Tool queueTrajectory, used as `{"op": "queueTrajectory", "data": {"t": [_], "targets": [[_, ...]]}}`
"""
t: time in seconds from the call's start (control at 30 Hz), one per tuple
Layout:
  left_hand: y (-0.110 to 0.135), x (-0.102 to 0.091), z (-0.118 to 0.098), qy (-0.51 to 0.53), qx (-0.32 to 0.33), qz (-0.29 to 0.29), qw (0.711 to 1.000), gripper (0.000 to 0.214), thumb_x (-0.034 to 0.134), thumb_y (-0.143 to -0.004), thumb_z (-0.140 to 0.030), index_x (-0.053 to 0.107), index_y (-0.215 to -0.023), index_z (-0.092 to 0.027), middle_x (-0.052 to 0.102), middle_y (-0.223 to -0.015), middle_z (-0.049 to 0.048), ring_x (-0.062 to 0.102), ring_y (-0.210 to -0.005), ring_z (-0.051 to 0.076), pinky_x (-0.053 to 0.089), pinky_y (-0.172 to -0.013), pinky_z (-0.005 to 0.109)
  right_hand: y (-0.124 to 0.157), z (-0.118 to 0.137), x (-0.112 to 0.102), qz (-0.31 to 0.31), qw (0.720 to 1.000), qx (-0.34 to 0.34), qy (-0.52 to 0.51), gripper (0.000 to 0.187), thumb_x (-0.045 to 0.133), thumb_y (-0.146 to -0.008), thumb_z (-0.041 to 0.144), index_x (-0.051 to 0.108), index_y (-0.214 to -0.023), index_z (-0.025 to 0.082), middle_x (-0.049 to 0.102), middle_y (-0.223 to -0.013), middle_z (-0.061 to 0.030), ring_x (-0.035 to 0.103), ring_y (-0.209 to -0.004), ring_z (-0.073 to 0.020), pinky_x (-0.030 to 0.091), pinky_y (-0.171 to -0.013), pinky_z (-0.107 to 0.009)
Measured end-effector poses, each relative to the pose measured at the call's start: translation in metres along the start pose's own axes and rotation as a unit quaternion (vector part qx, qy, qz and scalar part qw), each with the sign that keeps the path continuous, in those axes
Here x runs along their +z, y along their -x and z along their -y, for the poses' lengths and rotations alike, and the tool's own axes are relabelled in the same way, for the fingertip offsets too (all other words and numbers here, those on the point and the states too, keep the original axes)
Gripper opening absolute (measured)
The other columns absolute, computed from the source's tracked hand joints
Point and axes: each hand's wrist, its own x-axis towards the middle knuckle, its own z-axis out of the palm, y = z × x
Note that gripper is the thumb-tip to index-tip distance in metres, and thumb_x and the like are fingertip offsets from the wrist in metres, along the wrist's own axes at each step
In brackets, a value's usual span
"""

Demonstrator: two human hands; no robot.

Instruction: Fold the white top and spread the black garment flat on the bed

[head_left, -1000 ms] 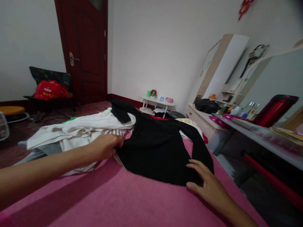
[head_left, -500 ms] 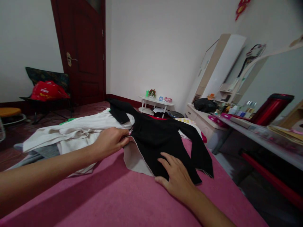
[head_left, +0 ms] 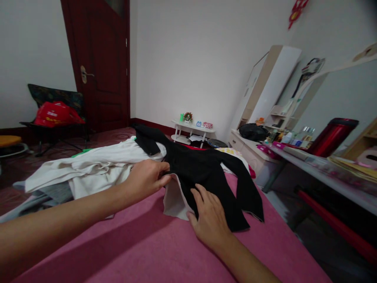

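Note:
A black long-sleeved top (head_left: 200, 167) with a pale lining lies spread over the pink bed cover (head_left: 141, 243). At its near left edge, my left hand (head_left: 150, 175) is closed, pinching the hem and lifting it so the pale inside shows below. My right hand (head_left: 210, 214) rests on the front part of the top, its fingers stretched over the black cloth and the thumb by the lifted hem. One sleeve reaches away to the far left; the other bends down on the right.
White and grey clothes (head_left: 85, 165) lie heaped on the left. To the right stands a desk (head_left: 318, 161) with a red flask (head_left: 334, 137) on it. Beyond the bed are a small white table (head_left: 193, 126) and a chair (head_left: 55, 96) with a red bag (head_left: 57, 114).
My left hand has shifted right with the hem, folding that edge inward. My right hand has slid slightly left along the top.

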Motion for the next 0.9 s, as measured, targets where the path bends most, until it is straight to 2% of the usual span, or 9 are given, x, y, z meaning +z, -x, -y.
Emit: {"op": "queueTrajectory", "data": {"t": [0.07, 0.17, 0.37, 0.53, 0.6, 0.67, 0.73, 0.8, 0.9], "targets": [[-0.002, -0.002, -0.002, 0.001, 0.006, -0.007, 1.0, 0.027, 0.049, -0.085, -0.038, 0.062, -0.072, -0.017, 0.06, -0.063, 0.0023, 0.05, -0.055, 0.013, 0.024, -0.052, 0.024, -0.002, -0.006, 0.005, 0.003, 1.0, 0.015, 0.027, 0.061, 0.054, -0.075, 0.02, 0.044, -0.135, 0.018, 0.037, -0.145, -0.0118, 0.045, -0.12, -0.0302, 0.033, -0.102, -0.047], [-0.003, -0.001, 0.001, 0.014, 0.002, -0.017, 1.0, 0.028, 0.048, -0.085, -0.038, 0.061, -0.071, -0.017, 0.059, -0.062, 0.0019, 0.05, -0.056, 0.012, 0.025, -0.053, 0.024, 0.001, -0.011, 0.01, 0.012, 0.999, 0.031, 0.039, 0.063, 0.053, -0.073, 0.02, 0.043, -0.135, 0.016, 0.035, -0.146, -0.0133, 0.046, -0.119, -0.0307, 0.033, -0.102, -0.047], [0.002, 0.0, 0.001, 0.015, -0.004, -0.01, 1.0, 0.029, 0.048, -0.086, -0.038, 0.061, -0.07, -0.017, 0.059, -0.061, 0.0017, 0.048, -0.053, 0.012, 0.023, -0.052, 0.024, -0.003, -0.013, 0.013, 0.015, 0.996, 0.025, 0.089, 0.073, 0.047, -0.065, 0.002, 0.042, -0.135, 0.021, 0.035, -0.147, -0.01, 0.053, -0.111, -0.0269, 0.041, -0.093, -0.044], [0.007, -0.006, 0.015, -0.007, -0.003, -0.006, 1.0, 0.025, 0.049, -0.084, -0.038, 0.062, -0.073, -0.019, 0.061, -0.064, 0.002, 0.053, -0.058, 0.014, 0.028, -0.054, 0.024, -0.001, -0.055, 0.003, 0.004, 0.98, 0.058, 0.188, 0.075, 0.035, -0.065, -0.011, 0.046, -0.133, 0.019, 0.041, -0.144, -0.0117, 0.055, -0.11, -0.0246, 0.041, -0.089, -0.039], [0.01, -0.003, 0.028, -0.018, -0.02, 0.011, 1.0, 0.026, 0.05, -0.083, -0.041, 0.062, -0.072, -0.02, 0.06, -0.063, 0.0016, 0.053, -0.057, 0.014, 0.029, -0.053, 0.024, 0.007, -0.081, -0.003, 0.026, 0.974, 0.084, 0.208, 0.068, 0.034, -0.069, -0.01, 0.052, -0.128, 0.019, 0.054, -0.131, -0.012, 0.06, -0.102, -0.0237, 0.042, -0.084, -0.036], [0.015, 0.006, 0.04, -0.023, -0.03, 0.058, 0.998, 0.022, 0.056, -0.078, -0.041, 0.06, -0.07, -0.02, 0.06, -0.061, 0.0007, 0.052, -0.055, 0.015, 0.029, -0.051, 0.024, 0.016, -0.108, -0.009, 0.071, 0.972, 0.115, 0.191, 0.054, 0.034, -0.073, -0.005, 0.062, -0.112, 0.02, 0.066, -0.109, -0.0095, 0.064, -0.09, -0.0222, 0.043, -0.075, -0.033], [0.021, 0.018, 0.05, -0.023, -0.026, 0.12, 0.992, 0.01, 0.063, -0.069, -0.03, 0.059, -0.068, -0.021, 0.06, -0.063, 0.0001, 0.053, -0.057, 0.015, 0.03, -0.051, 0.024, 0.023, -0.134, -0.017, 0.11, 0.971, 0.154, 0.145, 0.042, 0.035, -0.076, 0.001, 0.067, -0.093, 0.021, 0.069, -0.092, -0.0067, 0.065, -0.083, -0.0215, 0.042, -0.067, -0.031], [0.024, 0.028, 0.056, -0.026, -0.013, 0.168, 0.985, 0.01, 0.061, -0.061, -0.016, 0.06, -0.069, -0.021, 0.063, -0.068, 0.0005, 0.057, -0.064, 0.017, 0.032, -0.054, 0.024, 0.025, -0.153, -0.027, 0.111, 0.971, 0.191, 0.087, 0.033, 0.038, -0.075, 0.006, 0.067, -0.081, 0.022, 0.069, -0.086, -0.0046, 0.065, -0.082, -0.021, 0.043, -0.065, -0.029], [0.021, 0.032, 0.056, -0.041, 0.001, 0.174, 0.984, 0.022, 0.056, -0.057, -0.009, 0.062, -0.074, -0.022, 0.064, -0.075, 0.0019, 0.059, -0.071, 0.019, 0.035, -0.058, 0.024, 0.019, -0.158, -0.047, 0.092, 0.974, 0.206, -0.029, 0.028, 0.04, -0.075, 0.013, 0.066, -0.08, 0.023, 0.069, -0.08, -0.0025, 0.064, -0.079, -0.0191, 0.046, -0.068, -0.028]]}}
